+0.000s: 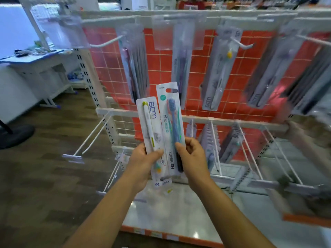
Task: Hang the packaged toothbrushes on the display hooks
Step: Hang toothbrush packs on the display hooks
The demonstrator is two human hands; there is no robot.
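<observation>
Left hand: your left hand (pixel 143 158) grips the lower half of the BDM pack (pixel 151 120), thumb pressed across its front.
Right hand: your right hand (pixel 193 154) pinches the Hane pack (pixel 170 113) at its lower right edge, thumb on the front and fingers curled behind.
BDM pack: its long axis is near upright with the top leaning left. It is held upside down, so the logo and the green handle tip point up at the rack (pixel 161 65) and the brush head points down toward you.
Hane pack: its long axis is also near upright. The blue bristle head and hang hole point up, and its left edge overlaps the BDM pack.
Where: you hold both packs in front of the rack's middle rail, off every hook.
Rack, upper row: hung packs (pixel 214 74) dangle from several hooks against the red grid, and the hook at the upper left (pixel 107 42) is bare.
Rack, lower row: a few packs (pixel 210 140) hang to the right, and long bare hooks (pixel 93 135) jut out on the left.
Rack base: a pale shelf (pixel 170 212) with an orange edge.
Room: a wood-pattern floor (pixel 44 176) lies left of the rack. Farther left stands a tabletop (pixel 35 57) with blurred clutter.
</observation>
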